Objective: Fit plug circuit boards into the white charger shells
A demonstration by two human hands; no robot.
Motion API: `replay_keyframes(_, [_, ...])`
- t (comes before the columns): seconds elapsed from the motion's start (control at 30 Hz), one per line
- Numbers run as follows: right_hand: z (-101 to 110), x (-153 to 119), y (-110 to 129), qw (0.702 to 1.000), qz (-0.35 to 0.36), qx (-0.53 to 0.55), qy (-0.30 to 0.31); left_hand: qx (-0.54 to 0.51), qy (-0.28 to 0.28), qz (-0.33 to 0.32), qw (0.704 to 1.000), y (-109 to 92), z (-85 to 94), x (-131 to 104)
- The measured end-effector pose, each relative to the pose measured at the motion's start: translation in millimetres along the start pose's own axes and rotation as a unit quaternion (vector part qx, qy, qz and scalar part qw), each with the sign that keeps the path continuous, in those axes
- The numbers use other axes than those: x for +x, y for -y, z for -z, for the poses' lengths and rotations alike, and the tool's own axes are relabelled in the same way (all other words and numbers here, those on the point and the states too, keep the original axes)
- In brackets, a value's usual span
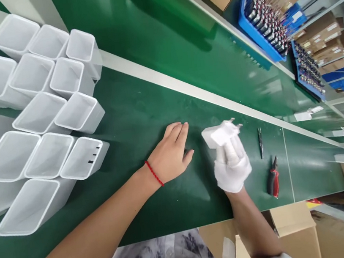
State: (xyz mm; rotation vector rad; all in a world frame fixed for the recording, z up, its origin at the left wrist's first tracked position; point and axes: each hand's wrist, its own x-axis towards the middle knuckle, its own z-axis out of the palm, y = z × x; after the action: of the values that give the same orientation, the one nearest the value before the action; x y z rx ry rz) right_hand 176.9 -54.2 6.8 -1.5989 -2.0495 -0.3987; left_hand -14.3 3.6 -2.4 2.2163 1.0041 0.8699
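My bare left hand [170,157], with a red cord bracelet at the wrist, rests on the green bench, fingers stretched out and holding nothing. To its right, a white glove covers my right hand [232,169]. Its fingers close around a white power adapter [216,135] with metal prongs at its far right end. The adapter is slightly blurred, and the gloved fingers hide part of it. Right of that hand, red-handled pliers [273,179] lie on the bench, and slim dark tweezers or a similar tool [260,143] lies just beyond them.
Several open white plastic housings [43,157] stand close together at the left. A pale strip [165,81] crosses the green bench [135,138]. Blue trays [267,47] of small wired parts sit at the far right. Cardboard boxes [297,231] stand below the near edge.
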Motion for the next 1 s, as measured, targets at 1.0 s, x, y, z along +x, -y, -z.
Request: replay_keyframes(1.0, [27.7,-0.2,-23.7,0.963,-0.193,0.179,0.049,0.048,-0.024,-0.01,0.999,-0.5,4.3,5.7])
